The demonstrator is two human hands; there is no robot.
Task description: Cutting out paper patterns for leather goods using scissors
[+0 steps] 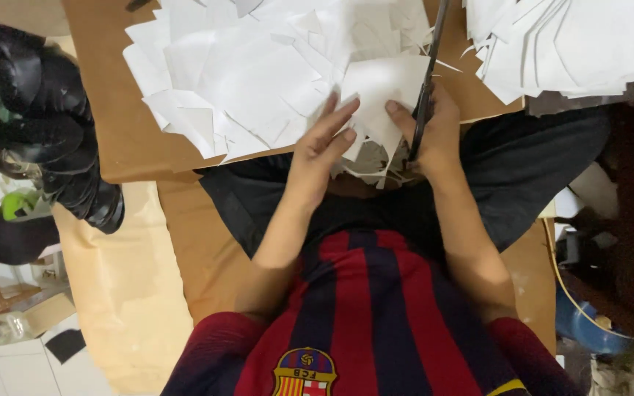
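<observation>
seen from my own head, looking down: my left hand (326,141) lies flat with its fingers spread on a piece of white paper (376,88), pressing it rather than closing around it, so that grip is open. my right hand (434,132) has its grip closed around the handles of a pair of dark scissors (425,88), whose long blades point away from me and run along the right edge of that same piece. the piece sits at the near edge of a brown board (111,125) that rests across my lap, and thin trimmed strips (376,172) hang off that edge just under my hands. a loose heap of white paper pieces (243,73) covers the board to the left of the scissors, touching the piece i am holding down, and a second, tidier stack of white pieces (559,44) lies well apart on the right. i am sitting in dark trousers (537,161) and a shirt with red and dark blue stripes (361,315) (the crest on it is partly cut off by the bottom of the frame). a row of glossy black moulded items (53,125) stands at the far left, just beside the board, with a pale sheet (122,293) spread under me, and a blue object (581,326) with a yellow cord sits at the lower right.
</observation>
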